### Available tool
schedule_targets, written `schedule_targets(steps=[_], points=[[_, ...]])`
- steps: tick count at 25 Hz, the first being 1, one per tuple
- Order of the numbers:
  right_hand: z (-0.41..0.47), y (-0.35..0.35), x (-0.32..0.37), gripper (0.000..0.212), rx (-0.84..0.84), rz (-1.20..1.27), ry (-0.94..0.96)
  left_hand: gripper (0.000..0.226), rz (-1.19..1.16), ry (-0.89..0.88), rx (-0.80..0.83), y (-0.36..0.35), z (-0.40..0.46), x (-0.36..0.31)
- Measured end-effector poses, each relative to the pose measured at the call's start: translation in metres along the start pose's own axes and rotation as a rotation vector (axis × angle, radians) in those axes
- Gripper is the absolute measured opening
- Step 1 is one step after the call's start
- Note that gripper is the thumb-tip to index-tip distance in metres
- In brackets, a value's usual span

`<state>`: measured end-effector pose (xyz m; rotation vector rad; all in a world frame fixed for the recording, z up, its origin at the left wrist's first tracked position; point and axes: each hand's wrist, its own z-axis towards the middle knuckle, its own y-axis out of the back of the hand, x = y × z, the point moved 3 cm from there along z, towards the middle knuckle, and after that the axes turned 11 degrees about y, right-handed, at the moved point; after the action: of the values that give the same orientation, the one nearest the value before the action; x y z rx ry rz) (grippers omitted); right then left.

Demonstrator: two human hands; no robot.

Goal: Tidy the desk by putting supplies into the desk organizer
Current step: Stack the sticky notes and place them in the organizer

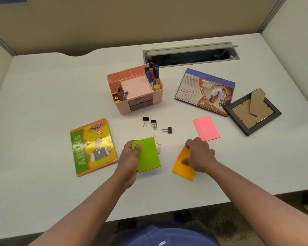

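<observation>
The pink desk organizer [140,107] stands mid-desk with markers [153,73] upright in its back right slot and small items in its front left slot. My left hand [129,160] grips a green sticky note pad [148,155] just above the desk. My right hand [198,157] pinches an orange sticky note pad [182,168], bending its edge upward. A pink sticky note pad [206,127] lies flat to the right. Three black binder clips [145,120] [153,122] [168,130] and loose paper clips [157,144] lie between the organizer and my hands.
A colourful exercise notebook [92,147] lies left of my left hand. A spiral desk calendar [205,91] and a face-down picture frame [252,112] lie at the right. An open cable tray [190,54] runs behind the organizer. The desk's front edge is near my elbows.
</observation>
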<state>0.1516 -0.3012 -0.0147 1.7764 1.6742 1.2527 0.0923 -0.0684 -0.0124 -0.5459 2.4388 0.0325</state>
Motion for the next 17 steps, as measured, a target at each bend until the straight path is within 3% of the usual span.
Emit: schedule_targets(steps=[4, 8, 10, 14, 17], points=[[0.003, 0.009, -0.002, 0.025, -0.025, 0.138, 0.087, 0.019, 0.039, 0.006, 0.011, 0.001, 0.001, 0.001], [0.004, 0.027, -0.002, 0.021, -0.026, 0.438, 0.175, 0.019, 0.092, -0.008, 0.002, 0.001, 0.002, 0.0], [0.006, 0.03, 0.0, 0.02, 0.049, 0.316, 0.226, 0.019, 0.112, -0.013, -0.009, 0.002, 0.004, 0.0], [-0.003, 0.014, 0.009, 0.065, 0.251, -0.054, 0.283, 0.019, 0.123, 0.003, -0.022, 0.002, 0.005, 0.004], [-0.006, -0.002, 0.019, 0.056, 0.227, -0.311, 0.383, 0.019, 0.124, 0.011, -0.025, 0.002, 0.005, 0.006]])
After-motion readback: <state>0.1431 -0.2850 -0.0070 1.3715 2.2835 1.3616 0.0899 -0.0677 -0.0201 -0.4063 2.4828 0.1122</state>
